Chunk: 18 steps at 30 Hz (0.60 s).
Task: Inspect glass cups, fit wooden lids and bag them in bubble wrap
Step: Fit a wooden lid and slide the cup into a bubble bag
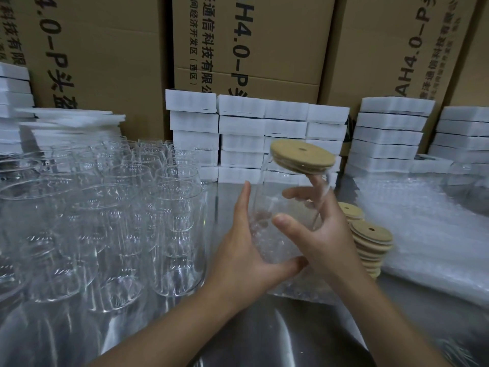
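Tall cardboard cartons [105, 62] wall off the back. In front of them stand stacks of white foam packs [264, 133]. A dense crowd of bare glass cups [105, 221] fills the left half of the steel surface [264, 340], and a heap of bubble wrap [423, 229] lies on the right.

Between them, lifted off the surface, is the glass cup in hand [285, 205]. Its long axis is tilted, with the base low and toward the person and the mouth up, away and leaning right. The wooden lid [301, 156] sits on that upper end.

A bubble-wrap bag [280, 250] covers the lower part of the cup, though its mouth edge is hard to make out.

The left hand [243, 250] cradles the base end, its grip closed with fingers up the far-left side and thumb across the bottom. The right hand [322, 234] wraps the right side, thumb over the front and one finger reaching up just under the lid.

A stack of spare lids [370, 242] stands just right of the right wrist.

Bagging looks part done. The lid end lies up and away from both grips, so the bag must travel along the cup's axis toward it, and the right hand is nearer.
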Tool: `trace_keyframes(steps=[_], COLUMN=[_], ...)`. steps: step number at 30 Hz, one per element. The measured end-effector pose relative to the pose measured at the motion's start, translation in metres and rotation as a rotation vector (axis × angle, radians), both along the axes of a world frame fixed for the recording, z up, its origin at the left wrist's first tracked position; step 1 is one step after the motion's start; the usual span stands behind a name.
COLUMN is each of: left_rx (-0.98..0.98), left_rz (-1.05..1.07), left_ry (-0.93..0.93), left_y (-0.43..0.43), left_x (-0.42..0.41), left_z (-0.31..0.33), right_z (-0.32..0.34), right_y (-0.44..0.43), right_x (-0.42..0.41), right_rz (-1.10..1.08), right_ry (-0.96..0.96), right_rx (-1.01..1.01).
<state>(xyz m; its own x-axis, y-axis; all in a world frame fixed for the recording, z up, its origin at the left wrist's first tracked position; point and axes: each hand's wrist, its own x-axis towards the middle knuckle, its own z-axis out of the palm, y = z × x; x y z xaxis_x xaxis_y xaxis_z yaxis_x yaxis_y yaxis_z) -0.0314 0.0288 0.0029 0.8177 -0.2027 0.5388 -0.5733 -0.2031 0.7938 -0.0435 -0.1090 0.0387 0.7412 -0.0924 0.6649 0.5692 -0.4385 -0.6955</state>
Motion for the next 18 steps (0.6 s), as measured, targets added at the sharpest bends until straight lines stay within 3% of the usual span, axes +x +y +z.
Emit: trace_keyframes(steps=[12,15,18], left_rx=[-0.473,-0.521,-0.469], left_rz=[-0.113,-0.151,-0.183], left_ry=[0.0,0.031,0.052], left_y=[0.002,0.002,0.005], left_x=[0.002,0.002,0.002], left_z=[0.011,0.015,0.018], right_z=[0.005,0.005,0.006], right_y=[-0.017,-0.017,-0.016], right_x=[0.005,0.004,0.006], right_rz=[0.542,0.529,0.509], right_ry=[0.38,0.375,0.308], right_rx=[-0.12,-0.2,-0.148])
